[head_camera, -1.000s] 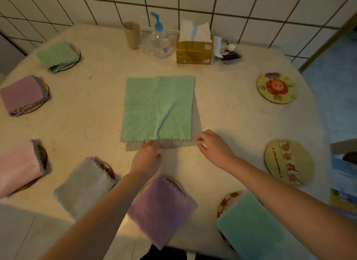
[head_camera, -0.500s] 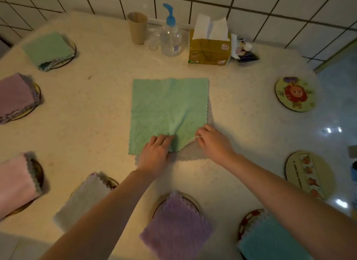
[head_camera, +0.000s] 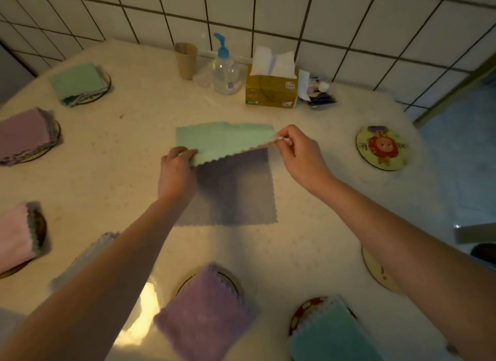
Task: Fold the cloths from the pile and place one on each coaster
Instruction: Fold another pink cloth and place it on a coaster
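Note:
A green cloth (head_camera: 225, 140) lies in the middle of the table, its near edge lifted and carried toward the far edge. My left hand (head_camera: 177, 170) pinches its near left corner and my right hand (head_camera: 300, 156) pinches its near right corner. Beneath it a grey cloth (head_camera: 236, 194) lies flat on the table. A round coaster with a cartoon picture (head_camera: 383, 148) sits bare at the right. Another bare coaster (head_camera: 375, 269) shows partly behind my right forearm.
Folded cloths sit on coasters around the table edge: green (head_camera: 76, 82), mauve (head_camera: 22, 135), pink (head_camera: 13, 234), purple (head_camera: 204, 315), teal (head_camera: 332, 336). A paper cup (head_camera: 185, 60), pump bottle (head_camera: 225, 68) and tissue box (head_camera: 272, 88) stand by the tiled wall.
Both hands took the green cloth's near edge and lifted it up and away from me, folding it over. The grey cloth beneath is now uncovered.

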